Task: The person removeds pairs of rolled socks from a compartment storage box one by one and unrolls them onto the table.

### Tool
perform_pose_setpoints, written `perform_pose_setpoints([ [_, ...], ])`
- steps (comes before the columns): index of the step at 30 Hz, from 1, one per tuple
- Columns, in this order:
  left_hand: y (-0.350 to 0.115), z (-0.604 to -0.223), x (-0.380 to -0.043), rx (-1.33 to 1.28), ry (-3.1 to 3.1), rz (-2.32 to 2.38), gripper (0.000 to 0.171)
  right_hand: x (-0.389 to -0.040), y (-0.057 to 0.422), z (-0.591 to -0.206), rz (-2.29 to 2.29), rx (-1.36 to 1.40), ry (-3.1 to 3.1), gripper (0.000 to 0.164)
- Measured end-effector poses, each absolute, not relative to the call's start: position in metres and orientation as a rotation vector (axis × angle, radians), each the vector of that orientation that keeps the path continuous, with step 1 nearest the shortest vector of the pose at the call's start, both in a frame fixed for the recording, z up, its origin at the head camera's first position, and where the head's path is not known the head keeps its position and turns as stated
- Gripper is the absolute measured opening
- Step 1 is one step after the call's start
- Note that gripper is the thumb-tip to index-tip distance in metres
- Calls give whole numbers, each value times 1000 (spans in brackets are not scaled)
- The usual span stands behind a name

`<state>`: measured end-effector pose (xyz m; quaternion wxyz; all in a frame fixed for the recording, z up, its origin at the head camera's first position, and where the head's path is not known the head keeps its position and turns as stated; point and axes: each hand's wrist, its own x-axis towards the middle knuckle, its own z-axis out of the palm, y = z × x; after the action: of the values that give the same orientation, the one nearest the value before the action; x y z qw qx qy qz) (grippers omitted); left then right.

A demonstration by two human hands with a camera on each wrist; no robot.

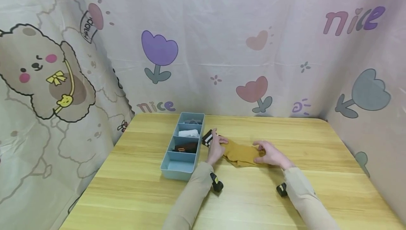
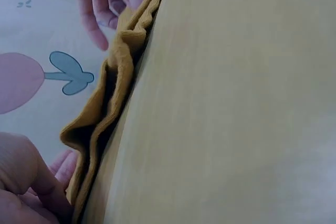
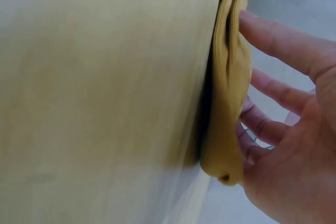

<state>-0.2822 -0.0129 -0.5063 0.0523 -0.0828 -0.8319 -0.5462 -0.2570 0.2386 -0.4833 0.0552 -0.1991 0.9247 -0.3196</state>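
Observation:
A mustard-yellow ribbed sock [image 1: 241, 153] lies crosswise on the table in loose layers, its folds showing edge-on in the left wrist view. At its left end, my left hand [image 1: 217, 149] pinches the fabric between thumb and fingers [image 2: 64, 167]. Around the right end curves my right hand [image 1: 272, 154], thumb and fingers spread; in the right wrist view its extended fingers [image 3: 278, 94] touch the side of the sock [image 3: 226, 129]. A black-and-white striped cloth [image 1: 207, 138] sits just beyond my left hand, partly hidden by it.
A light-blue divided box [image 1: 180, 177] stands left of my left hand. Its compartments hold a grey bundle [image 1: 192, 121], a white folded cloth [image 1: 188, 133] and a dark brown bundle [image 1: 186, 148]; the front one shows its bare bottom. A printed curtain [image 1: 203, 47] hangs behind the wooden table [image 1: 133, 187].

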Motion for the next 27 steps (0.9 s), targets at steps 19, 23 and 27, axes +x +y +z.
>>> perform_pose_setpoints([
  [19,-5,-503,-268,-260,-2734,-1244,72,-252,245,-481,-1020,-554,2808,28],
  [23,-8,-505,-273,-260,-2701,-1416,73,-251,243,-480,-1029,-564,2799,25],
  [27,-11,-507,-279,-262,-2691,-1517,72,-249,242,-480,-1040,-569,2796,28],
])
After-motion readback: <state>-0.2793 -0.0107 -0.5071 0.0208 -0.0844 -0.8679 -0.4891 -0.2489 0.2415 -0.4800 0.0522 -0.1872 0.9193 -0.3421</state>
